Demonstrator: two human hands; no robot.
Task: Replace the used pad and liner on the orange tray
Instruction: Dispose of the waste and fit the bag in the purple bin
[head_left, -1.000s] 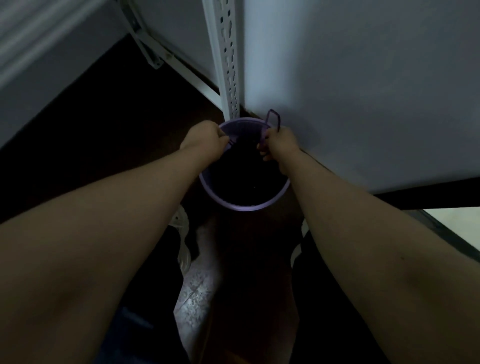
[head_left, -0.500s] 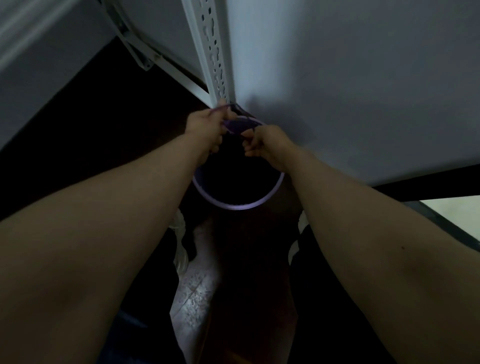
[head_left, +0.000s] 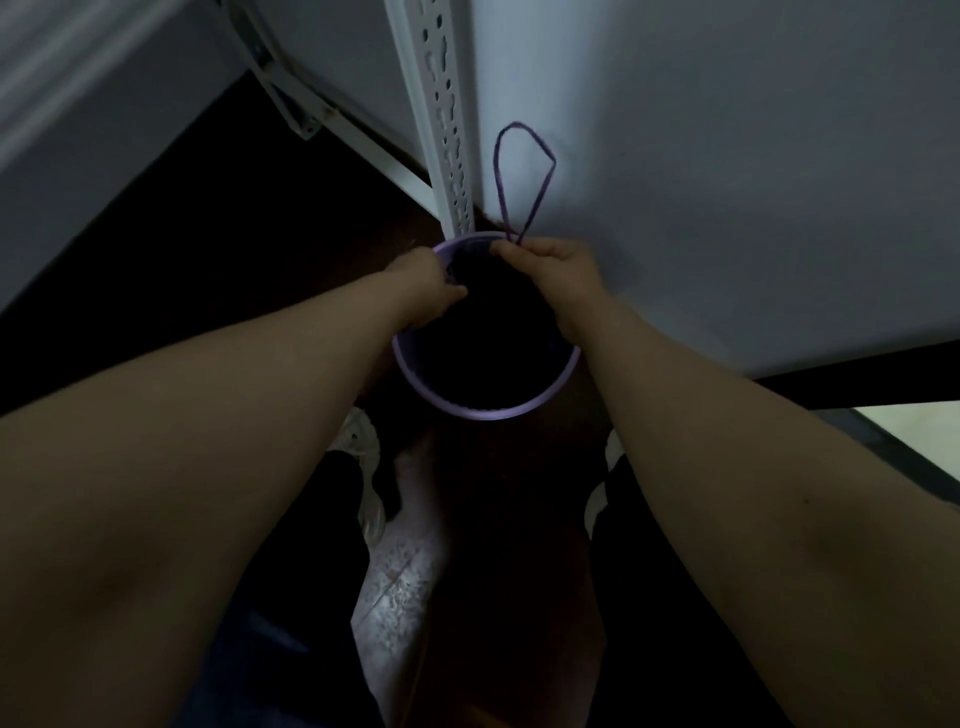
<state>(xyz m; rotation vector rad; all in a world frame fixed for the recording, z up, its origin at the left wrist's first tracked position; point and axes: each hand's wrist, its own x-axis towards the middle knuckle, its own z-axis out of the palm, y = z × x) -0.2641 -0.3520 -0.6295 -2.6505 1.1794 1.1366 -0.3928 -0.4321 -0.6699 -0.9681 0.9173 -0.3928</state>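
Note:
A round purple bin (head_left: 483, 413) stands on the dark floor against a white wall. A dark bag (head_left: 483, 353) fills it. My left hand (head_left: 423, 288) is closed on the bag's edge at the far left of the rim. At the far rim, my right hand (head_left: 556, 275) pinches the bag's purple drawstring, and its loop (head_left: 500, 176) rises against the wall. The orange tray, the pad and the liner are not in view.
A white perforated shelf post (head_left: 441, 114) stands just behind the bin, with a slanted brace (head_left: 291, 104) to its left. The white wall (head_left: 727, 182) is on the right. My shoes (head_left: 363, 467) rest just in front of the bin.
Half a second ago my hands met at the far rim. Now they are slightly apart, and the purple loop stands much taller above my right hand.

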